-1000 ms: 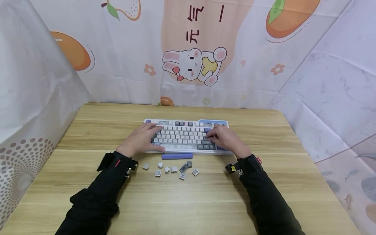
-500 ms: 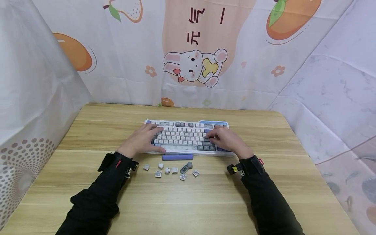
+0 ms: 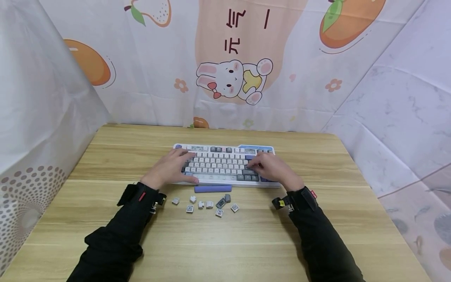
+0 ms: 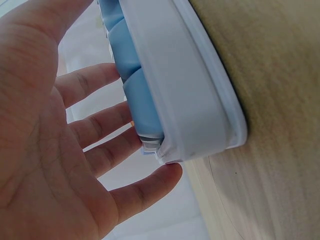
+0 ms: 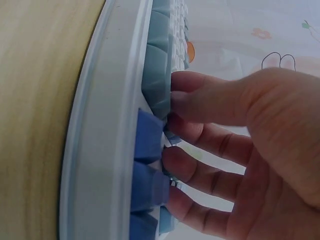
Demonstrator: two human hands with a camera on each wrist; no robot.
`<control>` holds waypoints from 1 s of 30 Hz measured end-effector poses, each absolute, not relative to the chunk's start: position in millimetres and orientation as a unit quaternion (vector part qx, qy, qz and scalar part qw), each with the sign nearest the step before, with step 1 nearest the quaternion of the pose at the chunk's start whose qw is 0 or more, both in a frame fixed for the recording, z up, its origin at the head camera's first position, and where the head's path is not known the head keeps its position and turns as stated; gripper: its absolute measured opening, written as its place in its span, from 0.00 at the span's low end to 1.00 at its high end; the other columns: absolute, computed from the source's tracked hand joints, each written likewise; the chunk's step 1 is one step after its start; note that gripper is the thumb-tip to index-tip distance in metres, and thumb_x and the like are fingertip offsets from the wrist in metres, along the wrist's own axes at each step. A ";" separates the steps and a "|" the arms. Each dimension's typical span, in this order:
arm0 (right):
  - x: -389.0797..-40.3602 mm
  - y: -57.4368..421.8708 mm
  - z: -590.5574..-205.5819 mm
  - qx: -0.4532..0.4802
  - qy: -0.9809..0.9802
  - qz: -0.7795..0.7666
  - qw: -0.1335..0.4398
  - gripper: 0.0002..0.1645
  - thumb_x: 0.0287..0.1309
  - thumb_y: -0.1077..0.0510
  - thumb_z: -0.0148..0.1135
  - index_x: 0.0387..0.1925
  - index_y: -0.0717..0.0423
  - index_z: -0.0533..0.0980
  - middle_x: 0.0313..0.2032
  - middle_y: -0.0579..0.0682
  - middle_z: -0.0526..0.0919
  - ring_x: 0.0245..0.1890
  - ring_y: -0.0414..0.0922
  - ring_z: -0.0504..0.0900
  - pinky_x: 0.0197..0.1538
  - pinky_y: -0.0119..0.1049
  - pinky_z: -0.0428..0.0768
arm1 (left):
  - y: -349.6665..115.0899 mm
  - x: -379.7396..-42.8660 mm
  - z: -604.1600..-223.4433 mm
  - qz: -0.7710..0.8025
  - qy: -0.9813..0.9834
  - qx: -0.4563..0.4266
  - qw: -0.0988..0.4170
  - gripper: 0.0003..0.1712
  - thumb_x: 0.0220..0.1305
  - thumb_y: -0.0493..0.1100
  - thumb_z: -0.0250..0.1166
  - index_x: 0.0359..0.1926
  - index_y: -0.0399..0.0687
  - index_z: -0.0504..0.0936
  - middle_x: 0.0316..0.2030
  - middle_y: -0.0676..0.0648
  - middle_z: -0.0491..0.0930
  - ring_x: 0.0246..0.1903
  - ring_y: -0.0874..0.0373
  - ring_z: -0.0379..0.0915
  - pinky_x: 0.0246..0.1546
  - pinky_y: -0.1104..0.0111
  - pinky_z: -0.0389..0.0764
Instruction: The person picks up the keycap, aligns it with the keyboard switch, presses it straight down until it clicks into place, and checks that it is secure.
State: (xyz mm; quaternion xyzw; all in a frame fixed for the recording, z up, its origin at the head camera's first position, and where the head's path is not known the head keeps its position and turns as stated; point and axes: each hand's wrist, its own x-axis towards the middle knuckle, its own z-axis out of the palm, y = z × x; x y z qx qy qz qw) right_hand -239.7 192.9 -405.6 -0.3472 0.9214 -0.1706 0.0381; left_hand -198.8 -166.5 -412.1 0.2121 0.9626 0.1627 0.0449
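A white keyboard (image 3: 225,170) with white, grey and blue keycaps lies near the table's middle. My left hand (image 3: 172,166) rests on its left end, thumb at the front edge. In the left wrist view the left fingers (image 4: 107,127) are spread and nearly straight beside blue keycaps (image 4: 142,102). My right hand (image 3: 269,166) is over the right part of the keys. Close up, its thumb (image 5: 200,106) and index finger lie together against the grey keycaps (image 5: 156,75), the other fingertips near dark blue keycaps (image 5: 149,185). I cannot tell whether they pinch a keycap.
A purple spacebar keycap (image 3: 213,188) lies just in front of the keyboard. Several loose white and grey keycaps (image 3: 209,205) are scattered nearer on the wooden table (image 3: 225,246). Behind the table hangs a printed curtain (image 3: 148,78).
The right hand's fingertips have shifted slightly to the right over the keys. The left hand, the keyboard and the loose keycaps stay where they were.
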 end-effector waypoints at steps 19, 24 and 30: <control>-235.2 189.9 -401.3 -0.347 0.926 -0.145 0.033 0.11 0.64 0.59 0.69 0.47 0.54 0.86 0.42 0.50 0.85 0.41 0.45 0.79 0.43 0.44 0.78 | -166.9 -198.9 -410.6 0.151 0.964 0.211 0.053 0.59 0.49 0.74 0.73 0.75 0.46 0.67 0.72 0.33 0.63 0.71 0.36 0.56 0.67 0.41 0.63; -231.7 190.0 -395.9 -0.330 0.932 -0.143 0.048 0.23 0.59 0.52 0.74 0.54 0.56 0.84 0.49 0.54 0.84 0.48 0.50 0.81 0.51 0.48 0.80 | -164.1 -196.2 -407.4 0.139 0.965 0.217 0.054 0.58 0.51 0.73 0.72 0.74 0.44 0.68 0.71 0.34 0.65 0.71 0.36 0.57 0.67 0.41 0.64; -224.7 185.8 -385.3 -0.342 0.927 -0.150 0.039 0.28 0.56 0.50 0.77 0.57 0.56 0.82 0.51 0.55 0.83 0.49 0.51 0.81 0.52 0.48 0.81 | -161.5 -192.6 -401.6 0.140 0.964 0.219 0.061 0.49 0.58 0.65 0.73 0.72 0.43 0.70 0.69 0.36 0.69 0.69 0.39 0.63 0.67 0.45 0.66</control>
